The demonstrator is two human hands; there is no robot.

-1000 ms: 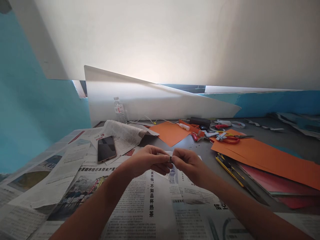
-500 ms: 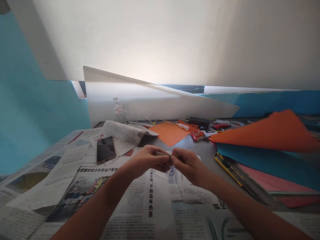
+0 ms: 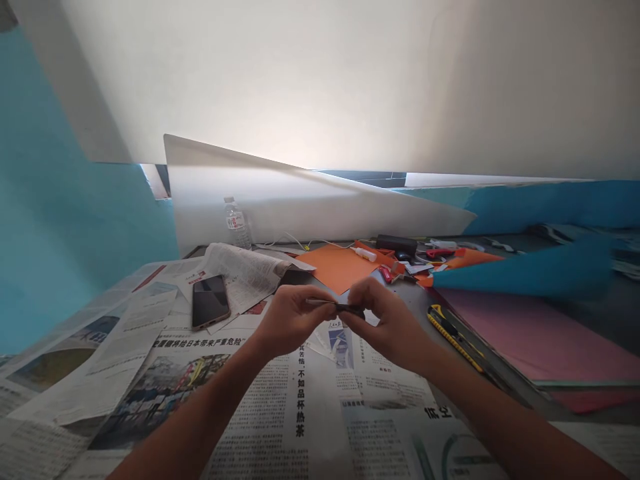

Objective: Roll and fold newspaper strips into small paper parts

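Observation:
Above the newspaper (image 3: 280, 400), my left hand (image 3: 293, 319) and my right hand (image 3: 384, 320) nearly meet. Both are closed, thumb against fingers, on one thin, narrow, dark-edged strip (image 3: 344, 308) that looks like folded paper. It is seen almost edge-on, and the fingers cover most of it, so its full shape cannot be made out. A yellow-and-black utility knife (image 3: 456, 340) lies on the table to the right of my right hand.
A phone (image 3: 210, 302) lies left on the newspaper, and a water bottle (image 3: 237, 223) stands behind. Orange paper (image 3: 340, 267) lies beyond my hands, near a glue bottle (image 3: 365, 255). At right, a blue sheet (image 3: 530, 270) is raised over pink sheets (image 3: 540, 333).
My right hand's fingers have shifted along the strip, and more of its dark edge shows. At the right, the raised orange sheet has flipped away; the blue sheet has lifted, uncovering pink paper.

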